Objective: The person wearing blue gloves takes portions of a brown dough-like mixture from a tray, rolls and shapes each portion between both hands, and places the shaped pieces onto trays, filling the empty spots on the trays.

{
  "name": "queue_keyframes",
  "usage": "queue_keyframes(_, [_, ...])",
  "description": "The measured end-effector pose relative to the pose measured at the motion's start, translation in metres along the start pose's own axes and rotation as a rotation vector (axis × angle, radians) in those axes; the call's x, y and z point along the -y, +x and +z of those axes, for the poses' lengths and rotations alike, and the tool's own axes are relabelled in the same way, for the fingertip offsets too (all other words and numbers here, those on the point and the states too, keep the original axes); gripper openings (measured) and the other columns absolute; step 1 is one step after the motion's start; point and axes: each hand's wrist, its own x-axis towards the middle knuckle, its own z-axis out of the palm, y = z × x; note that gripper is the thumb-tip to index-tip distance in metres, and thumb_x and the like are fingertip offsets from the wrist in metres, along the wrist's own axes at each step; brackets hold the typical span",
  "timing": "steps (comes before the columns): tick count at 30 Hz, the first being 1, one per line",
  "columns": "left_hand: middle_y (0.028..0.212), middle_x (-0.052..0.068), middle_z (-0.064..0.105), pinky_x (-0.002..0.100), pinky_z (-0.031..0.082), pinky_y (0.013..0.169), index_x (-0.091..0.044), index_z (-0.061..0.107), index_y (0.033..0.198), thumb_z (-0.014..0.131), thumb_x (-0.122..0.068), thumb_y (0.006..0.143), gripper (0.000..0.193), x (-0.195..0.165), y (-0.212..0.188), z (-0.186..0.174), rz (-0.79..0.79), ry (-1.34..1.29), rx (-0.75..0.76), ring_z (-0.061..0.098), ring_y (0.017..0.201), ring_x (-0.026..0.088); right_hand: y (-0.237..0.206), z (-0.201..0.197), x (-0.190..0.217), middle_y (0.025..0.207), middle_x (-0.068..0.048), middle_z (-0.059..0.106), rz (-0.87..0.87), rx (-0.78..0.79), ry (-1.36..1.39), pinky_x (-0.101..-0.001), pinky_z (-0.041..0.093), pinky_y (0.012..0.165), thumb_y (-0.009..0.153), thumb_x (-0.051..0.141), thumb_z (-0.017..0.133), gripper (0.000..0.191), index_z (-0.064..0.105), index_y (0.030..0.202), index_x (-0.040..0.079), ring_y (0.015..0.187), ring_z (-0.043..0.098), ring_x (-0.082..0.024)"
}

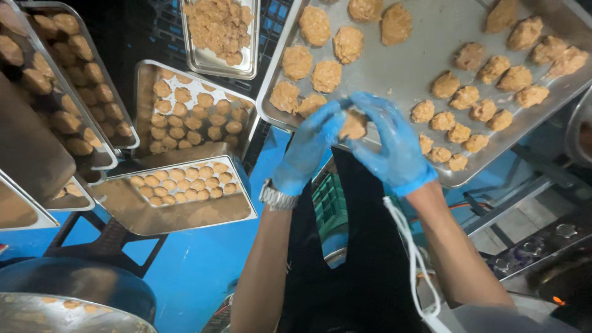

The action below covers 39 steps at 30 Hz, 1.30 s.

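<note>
the big metal tray (pixel 425 37) carries many brown dough lumps, flat ones on one side and rougher ones on the other. smaller trays (pixel 185 203) with round pieces stand stacked on the other side, above a blue floor. the right hand (pixel 394 145) and the left hand (pixel 311 145), both in blue gloves, meet at the near edge of the big tray. together they hold one dough piece (pixel 353 125) between them, fingers half curled around it, not fully closed. a wristwatch (pixel 276 197) sits on the left wrist.
</note>
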Motion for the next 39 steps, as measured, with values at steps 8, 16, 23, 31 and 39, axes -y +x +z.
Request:
queue_keyframes(8, [0.089, -0.001, 0.054, 0.025, 0.041, 0.064, -0.003, 0.064, 0.134, 0.071, -0.017, 0.098, 0.039, -0.086, -0.032, -0.009, -0.336, -0.163, -0.213, 0.043, 0.076, 0.008, 0.021, 0.002, 0.046, 0.124, -0.017, 0.068, -0.087, 0.133, 0.038, -0.0378, 0.058, 0.093, 0.086, 0.012, 0.083, 0.043, 0.065, 0.124, 0.003, 0.111, 0.07, -0.033])
queue_keyframes(16, [0.116, 0.003, 0.067, 0.024, 0.052, 0.091, -0.002, 0.064, 0.129, 0.074, -0.011, 0.099, 0.033, -0.096, -0.061, -0.049, -0.066, -0.091, -0.355, 0.06, 0.105, 0.008, 0.04, 0.035, 0.065, 0.119, -0.012, 0.073, -0.004, 0.241, 0.214, -0.0339, 0.059, 0.094, 0.085, 0.005, 0.079, 0.032, 0.07, 0.116, 0.003, 0.109, 0.073, -0.025])
queue_keyframes(23, [0.115, 0.004, 0.066, 0.024, 0.054, 0.09, -0.002, 0.062, 0.132, 0.068, -0.005, 0.101, 0.032, -0.085, -0.089, -0.083, -0.154, -0.494, -0.448, 0.063, 0.102, 0.009, 0.058, 0.072, 0.102, 0.106, -0.009, 0.071, 0.563, 0.312, 0.615, -0.0327, 0.046, 0.073, 0.088, 0.003, 0.079, 0.022, 0.07, 0.109, 0.0, 0.083, 0.06, -0.019])
queue_keyframes(31, [0.135, 0.009, 0.059, 0.031, 0.053, 0.103, -0.004, 0.058, 0.133, 0.069, -0.019, 0.095, 0.042, -0.037, -0.129, -0.131, 0.051, -1.176, -0.496, 0.06, 0.121, 0.017, 0.133, 0.126, 0.11, 0.121, -0.001, 0.065, 0.133, 0.426, 0.558, -0.0284, 0.055, 0.102, 0.099, 0.004, 0.073, 0.029, 0.061, 0.126, 0.006, 0.116, 0.064, -0.012])
queue_keyframes(39, [0.119, 0.014, 0.061, 0.037, 0.056, 0.087, -0.003, 0.058, 0.127, 0.057, -0.047, 0.101, 0.05, -0.017, -0.163, -0.151, 0.008, -1.759, -0.58, 0.064, 0.105, 0.027, 0.212, 0.252, 0.065, 0.114, -0.02, 0.071, -0.39, 0.342, -0.094, -0.0382, 0.059, 0.085, 0.093, 0.002, 0.075, 0.033, 0.068, 0.125, 0.005, 0.101, 0.072, -0.035])
